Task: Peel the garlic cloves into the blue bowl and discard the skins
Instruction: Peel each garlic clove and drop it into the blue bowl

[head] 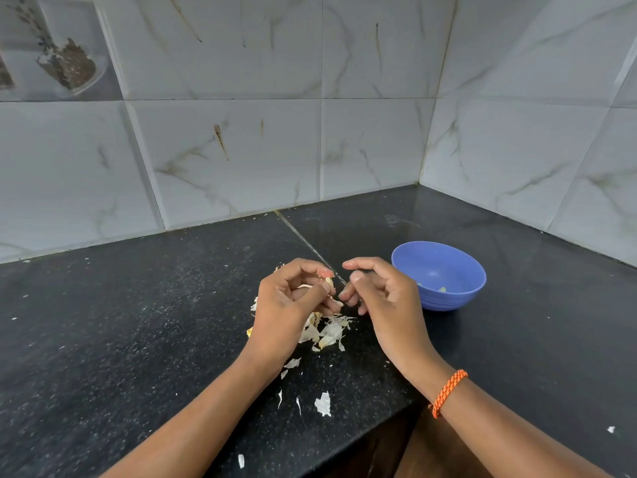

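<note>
black speckled granite carries everything here: the counter [138,322] runs back into a tiled corner, and the blue bowl [438,274] stands toward that back right corner, just right of the hands.

the left hand [293,305] pinches a garlic clove [329,281] between thumb and forefinger, other fingers curled under it. the right hand [379,294] sits just beside it with fingers curled; whether it holds a scrap of skin i cannot tell.

to do this step well, i'd judge the left hand should keep the clove steady at its root end while the right thumbnail catches a loose edge of skin and draws it off along the length, over the pile, not over the bowl, so the scraps stay together for discarding.

counted: one bowl, with one or perhaps two pale peeled pieces [442,289] low inside it; one clove in hand; one main heap of garlic skins [327,331] under the hands near the front edge; about six stray flakes [323,404] closer to that edge; one orange braided bracelet [448,393] on the right wrist.
</note>
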Action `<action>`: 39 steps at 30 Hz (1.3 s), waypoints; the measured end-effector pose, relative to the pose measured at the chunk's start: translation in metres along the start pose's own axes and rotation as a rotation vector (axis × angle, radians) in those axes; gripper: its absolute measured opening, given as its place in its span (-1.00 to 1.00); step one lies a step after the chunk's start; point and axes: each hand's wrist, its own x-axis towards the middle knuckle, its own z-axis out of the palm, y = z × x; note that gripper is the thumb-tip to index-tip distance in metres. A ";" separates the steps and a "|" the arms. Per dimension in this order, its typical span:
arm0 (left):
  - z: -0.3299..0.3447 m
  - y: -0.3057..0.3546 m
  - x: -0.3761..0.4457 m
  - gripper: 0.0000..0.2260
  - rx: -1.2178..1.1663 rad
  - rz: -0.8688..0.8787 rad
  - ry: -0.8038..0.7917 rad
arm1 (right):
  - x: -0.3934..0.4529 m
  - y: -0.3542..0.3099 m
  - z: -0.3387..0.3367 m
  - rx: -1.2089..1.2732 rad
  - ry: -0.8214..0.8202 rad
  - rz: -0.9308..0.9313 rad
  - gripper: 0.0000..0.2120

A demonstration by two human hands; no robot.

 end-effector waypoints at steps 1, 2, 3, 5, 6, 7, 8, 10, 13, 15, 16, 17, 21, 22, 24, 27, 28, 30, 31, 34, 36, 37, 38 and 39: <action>0.000 0.000 0.000 -0.87 0.009 0.004 -0.009 | 0.001 0.000 0.000 -0.070 -0.006 -0.030 -0.81; 0.000 -0.001 -0.001 -0.88 0.016 0.007 -0.016 | 0.002 0.000 0.000 -0.118 -0.014 -0.053 -0.77; 0.000 -0.001 -0.001 -0.89 0.024 0.011 -0.023 | 0.003 0.000 0.000 -0.138 -0.022 -0.068 -0.73; -0.001 -0.001 -0.002 -0.90 0.041 0.018 -0.027 | 0.004 0.000 -0.001 -0.138 -0.035 -0.087 -0.71; -0.001 -0.001 -0.001 -0.89 0.053 0.022 -0.024 | 0.004 0.000 -0.002 -0.134 -0.038 -0.096 -0.74; -0.001 -0.002 -0.001 -0.88 0.063 0.027 -0.021 | 0.004 0.001 -0.002 -0.133 -0.041 -0.104 -0.78; -0.002 -0.002 -0.001 -0.88 0.073 0.034 -0.018 | 0.004 0.001 -0.002 -0.130 -0.047 -0.105 -0.82; -0.002 -0.003 -0.001 -0.89 0.088 0.047 -0.017 | 0.003 0.002 -0.001 -0.116 -0.073 -0.084 -0.89; -0.002 -0.004 -0.001 -0.89 0.107 0.049 -0.008 | 0.004 0.004 0.001 -0.082 -0.108 -0.041 -0.94; -0.002 -0.004 -0.001 -0.88 0.103 0.044 -0.005 | 0.005 0.005 -0.001 -0.033 -0.120 -0.002 -0.92; -0.002 -0.004 -0.001 -0.88 0.101 0.042 -0.004 | 0.005 0.005 -0.002 -0.024 -0.119 0.006 -0.92; -0.002 -0.005 -0.001 -0.88 0.101 0.040 -0.003 | 0.005 0.005 -0.003 -0.029 -0.110 0.002 -0.92; -0.002 -0.005 -0.001 -0.89 0.098 0.037 0.005 | 0.003 0.006 -0.001 -0.071 -0.071 -0.063 -0.93; -0.002 -0.005 -0.002 -0.89 0.097 0.035 0.005 | 0.003 0.007 -0.001 -0.083 -0.068 -0.086 -0.93; -0.001 -0.004 -0.002 -0.89 0.094 0.033 0.002 | 0.003 0.007 0.000 -0.113 -0.058 -0.120 -0.93; -0.001 -0.004 -0.002 -0.90 0.098 0.038 0.000 | 0.002 0.006 0.002 -0.165 -0.026 -0.168 -0.93; 0.000 -0.004 -0.002 -0.90 0.102 0.040 0.001 | 0.002 0.006 0.003 -0.189 -0.014 -0.191 -0.94; -0.001 -0.004 -0.002 -0.91 0.109 0.039 0.003 | 0.002 0.006 0.003 -0.246 0.009 -0.238 -0.95; 0.000 -0.005 -0.002 -0.92 0.116 0.041 0.004 | 0.002 0.006 0.003 -0.278 0.018 -0.260 -0.95; 0.000 -0.005 -0.002 -0.93 0.144 0.055 -0.003 | 0.004 0.007 0.003 -0.312 0.010 -0.284 -0.93; 0.001 -0.005 -0.002 -0.93 0.159 0.058 -0.009 | 0.004 0.008 0.003 -0.322 0.005 -0.292 -0.92; 0.001 -0.005 -0.002 -0.93 0.165 0.058 -0.010 | 0.004 0.008 0.003 -0.335 0.007 -0.300 -0.92; 0.001 -0.005 -0.002 -0.93 0.168 0.055 -0.010 | 0.004 0.008 0.003 -0.350 0.012 -0.309 -0.92; 0.000 -0.005 -0.002 -0.93 0.166 0.052 -0.011 | 0.003 0.009 0.003 -0.365 0.019 -0.320 -0.92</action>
